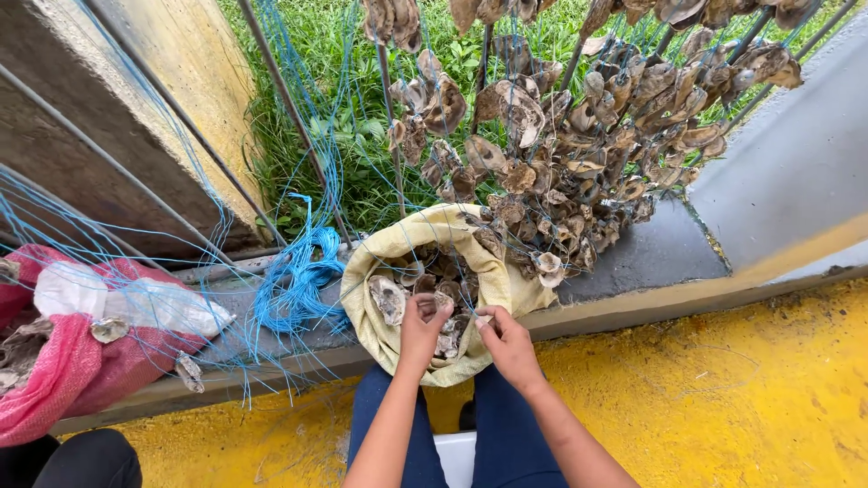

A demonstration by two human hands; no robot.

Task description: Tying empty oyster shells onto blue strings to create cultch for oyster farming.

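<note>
Two hands, left hand and right hand, pinch shells over the yellow sack.

Grey-brown shells fill a pale yellow sack, beside bright blue cord, a pink mesh bag and yellow-painted floor.

Sack: stands on the floor between the person's knees, against the ledge.
In the sack: oyster shells.
Hands: left hand and right hand over the sack's near rim, side by side.
Strung shells: hang behind the sack, to the right.
Cord bundle: left of the sack.
Mesh bag: far left.
</note>
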